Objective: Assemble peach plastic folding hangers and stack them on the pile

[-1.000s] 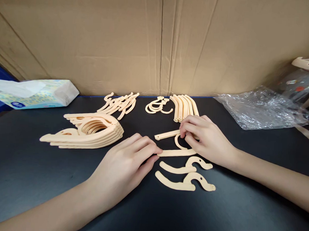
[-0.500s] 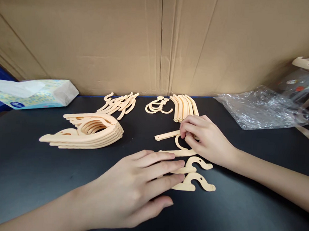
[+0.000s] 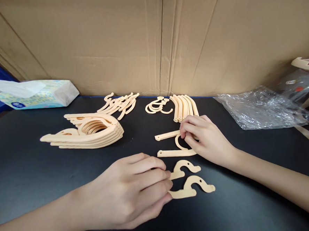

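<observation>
My left hand (image 3: 135,191) has its fingers curled onto the left ends of two beige curved hanger pieces, a farther one (image 3: 178,168) and a nearer one (image 3: 189,189). The fingers hide those ends. My right hand (image 3: 204,136) is closed on a partly visible folding hanger (image 3: 170,153), whose two arms point left and whose hook curves between them. The hanger's right side is covered by my fingers. The curved pieces lie just in front of it, apart from it.
A stack of folded hangers (image 3: 108,135) stands at the left. Behind are a heap of curved pieces (image 3: 122,105), several loose hooks (image 3: 155,105) and a row of straight arms (image 3: 185,107). A tissue pack (image 3: 53,95) is far left, clear plastic wrap (image 3: 259,108) at right, cardboard (image 3: 109,39) behind.
My left fingers have curled in and drawn back. The farther curved piece has slid left, and the nearer one's left end has swung toward me. The right hand stays put.
</observation>
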Demonstrator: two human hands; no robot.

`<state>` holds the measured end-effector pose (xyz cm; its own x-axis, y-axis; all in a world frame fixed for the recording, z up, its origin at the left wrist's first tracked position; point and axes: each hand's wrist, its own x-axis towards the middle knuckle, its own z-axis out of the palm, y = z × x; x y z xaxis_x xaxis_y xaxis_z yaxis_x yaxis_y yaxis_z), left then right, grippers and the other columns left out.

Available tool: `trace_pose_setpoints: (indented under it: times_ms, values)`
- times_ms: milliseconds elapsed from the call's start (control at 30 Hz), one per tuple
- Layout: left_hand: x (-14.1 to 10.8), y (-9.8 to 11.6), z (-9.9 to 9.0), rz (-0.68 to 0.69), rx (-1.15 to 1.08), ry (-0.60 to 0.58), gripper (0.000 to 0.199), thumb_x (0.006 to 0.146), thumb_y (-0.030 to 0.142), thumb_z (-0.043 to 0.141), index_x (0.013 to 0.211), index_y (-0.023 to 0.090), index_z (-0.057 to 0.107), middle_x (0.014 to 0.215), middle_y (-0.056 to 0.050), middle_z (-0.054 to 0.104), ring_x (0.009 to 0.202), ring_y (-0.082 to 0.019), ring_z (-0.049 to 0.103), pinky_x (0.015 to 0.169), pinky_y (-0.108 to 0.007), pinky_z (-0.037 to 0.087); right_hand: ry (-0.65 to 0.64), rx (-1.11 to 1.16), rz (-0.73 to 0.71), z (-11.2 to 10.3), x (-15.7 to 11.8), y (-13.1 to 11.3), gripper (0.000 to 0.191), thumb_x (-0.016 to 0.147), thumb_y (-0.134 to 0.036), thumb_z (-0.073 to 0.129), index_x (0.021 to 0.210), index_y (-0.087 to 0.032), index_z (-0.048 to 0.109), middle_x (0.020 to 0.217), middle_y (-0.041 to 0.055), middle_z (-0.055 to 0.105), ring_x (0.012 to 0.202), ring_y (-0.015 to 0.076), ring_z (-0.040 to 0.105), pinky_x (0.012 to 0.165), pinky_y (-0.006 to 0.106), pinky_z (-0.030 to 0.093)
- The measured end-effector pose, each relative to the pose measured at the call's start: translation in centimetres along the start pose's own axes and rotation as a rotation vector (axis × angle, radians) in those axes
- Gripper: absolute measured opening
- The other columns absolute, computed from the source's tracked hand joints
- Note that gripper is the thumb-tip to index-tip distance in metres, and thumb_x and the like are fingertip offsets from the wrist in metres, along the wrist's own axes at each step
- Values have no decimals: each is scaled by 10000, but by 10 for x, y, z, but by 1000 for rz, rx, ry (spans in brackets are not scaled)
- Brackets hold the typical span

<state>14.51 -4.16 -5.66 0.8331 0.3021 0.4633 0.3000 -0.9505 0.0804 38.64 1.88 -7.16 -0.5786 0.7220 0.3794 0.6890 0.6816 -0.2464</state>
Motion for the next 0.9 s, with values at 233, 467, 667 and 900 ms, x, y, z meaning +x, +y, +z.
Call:
trace_pose_setpoints:
  times_ms: [233,467,667,900]
  values:
    - [-2,-2,1,-29,71,19,159,923,147,543,1055,160,631,789,-13,694,762,-160,615,708,-300,511,-4,-3,-2,0,0,0,179,893,-78,428,780,-177,526,867,23,594,818,170,564,799,335,366]
    - [-2,-5,4,-83,-52,-30,248,948,195,545,1185,175,617,1175,-22,705,1140,-177,603,966,-288,492,-8,-6,0,0,0,0,188,906,-92,421,769,-180,513,885,32,591,811,171,562,798,343,372]
    - [-3,-5,5,-107,-72,-68,213,942,221,555,1135,181,634,1123,-35,720,1028,-185,642,892,-293,521,12,-1,-12,1,0,0,183,902,-89,427,769,-183,510,887,33,592,822,176,568,798,345,379]
    - [-3,-6,4,-131,-122,-78,243,948,129,499,1167,168,598,1124,-62,695,896,-156,635,813,-258,516,85,61,-141,-2,-2,-2,182,845,-49,445,832,-202,542,926,32,612,903,181,582,818,344,379]
